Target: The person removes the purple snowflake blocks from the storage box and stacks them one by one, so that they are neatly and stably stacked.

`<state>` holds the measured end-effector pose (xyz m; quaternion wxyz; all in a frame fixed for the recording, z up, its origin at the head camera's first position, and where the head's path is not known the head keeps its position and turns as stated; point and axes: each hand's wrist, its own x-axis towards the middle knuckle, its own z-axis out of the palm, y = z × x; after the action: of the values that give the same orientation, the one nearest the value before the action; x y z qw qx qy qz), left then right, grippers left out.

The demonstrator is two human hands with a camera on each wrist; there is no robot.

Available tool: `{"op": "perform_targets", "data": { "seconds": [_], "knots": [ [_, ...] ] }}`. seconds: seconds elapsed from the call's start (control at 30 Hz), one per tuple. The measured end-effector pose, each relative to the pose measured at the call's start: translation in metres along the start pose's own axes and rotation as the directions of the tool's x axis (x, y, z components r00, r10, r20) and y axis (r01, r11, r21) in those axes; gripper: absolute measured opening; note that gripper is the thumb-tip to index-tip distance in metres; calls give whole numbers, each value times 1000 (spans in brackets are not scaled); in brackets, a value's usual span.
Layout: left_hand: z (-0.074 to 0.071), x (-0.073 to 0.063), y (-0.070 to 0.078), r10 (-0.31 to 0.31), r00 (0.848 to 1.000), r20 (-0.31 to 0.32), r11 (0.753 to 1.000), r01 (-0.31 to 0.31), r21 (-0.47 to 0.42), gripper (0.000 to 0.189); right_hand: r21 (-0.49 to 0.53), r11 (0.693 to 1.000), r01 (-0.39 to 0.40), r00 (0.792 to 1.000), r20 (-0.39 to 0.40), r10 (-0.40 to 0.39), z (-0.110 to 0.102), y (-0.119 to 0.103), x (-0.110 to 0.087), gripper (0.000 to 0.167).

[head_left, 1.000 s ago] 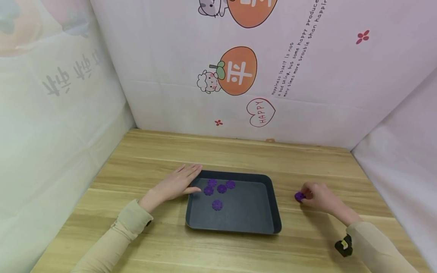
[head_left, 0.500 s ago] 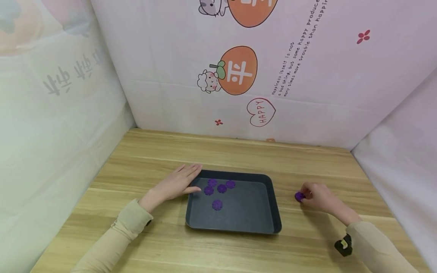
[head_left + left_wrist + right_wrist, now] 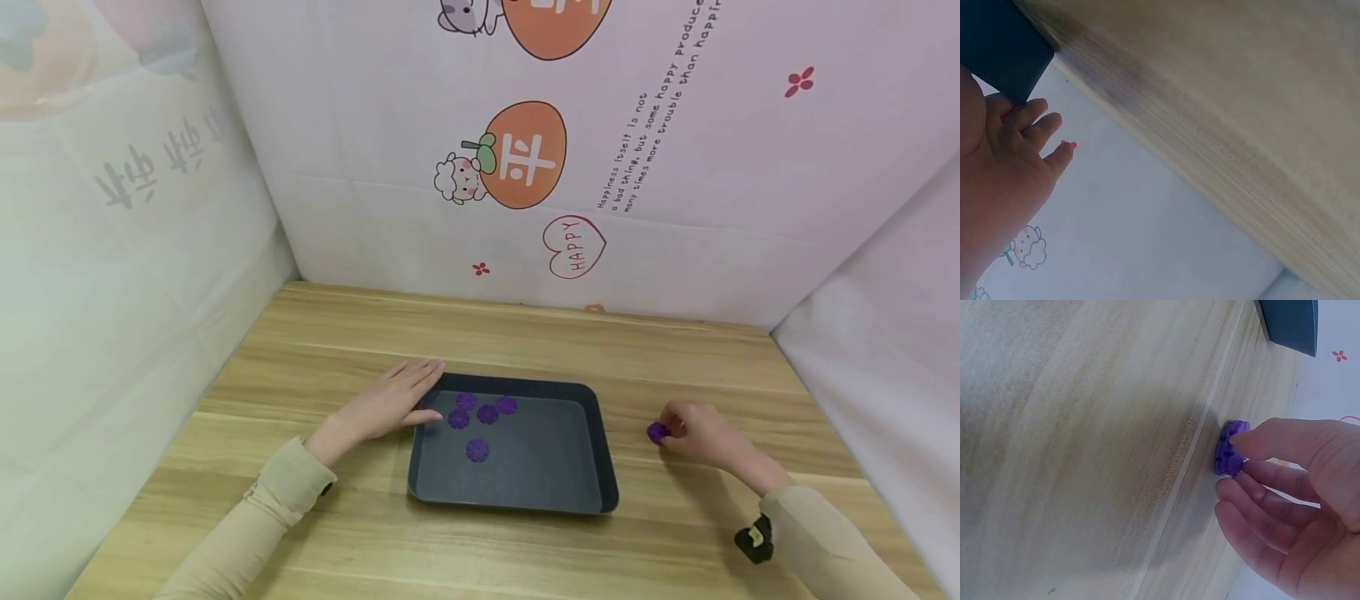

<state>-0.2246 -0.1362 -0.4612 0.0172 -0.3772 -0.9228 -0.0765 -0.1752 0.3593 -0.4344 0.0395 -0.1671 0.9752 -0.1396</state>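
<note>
My left hand (image 3: 378, 408) lies with extended fingers along the left rim of a dark grey rectangular tray (image 3: 547, 475), its thumb reaching over the inside. Several purple notched plastic discs lie flat in the tray's left half, one disc (image 3: 477, 451) apart from the others. To the right of the tray, my right hand (image 3: 705, 433) pinches a small stack of purple notched discs (image 3: 1230, 450) between thumb and fingers. The stack is at the wooden table's surface; how many discs it has is hard to tell. In the left wrist view, my left hand (image 3: 1013, 144) touches the tray's corner (image 3: 1004, 50).
The wooden table (image 3: 360, 517) runs back to a white printed cloth wall (image 3: 375, 167). Cloth side walls stand at left and right. A dark wrist device (image 3: 756, 540) sits at my right cuff.
</note>
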Motion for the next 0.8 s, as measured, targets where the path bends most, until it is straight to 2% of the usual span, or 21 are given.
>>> {"op": "perform_targets", "data": {
  "seconds": [0.8],
  "knots": [
    [-4, 0, 3, 11, 1000, 0, 1000, -11, 8, 80, -19, 999, 28, 999, -34, -28, 0, -1, -3, 17]
  ]
}}
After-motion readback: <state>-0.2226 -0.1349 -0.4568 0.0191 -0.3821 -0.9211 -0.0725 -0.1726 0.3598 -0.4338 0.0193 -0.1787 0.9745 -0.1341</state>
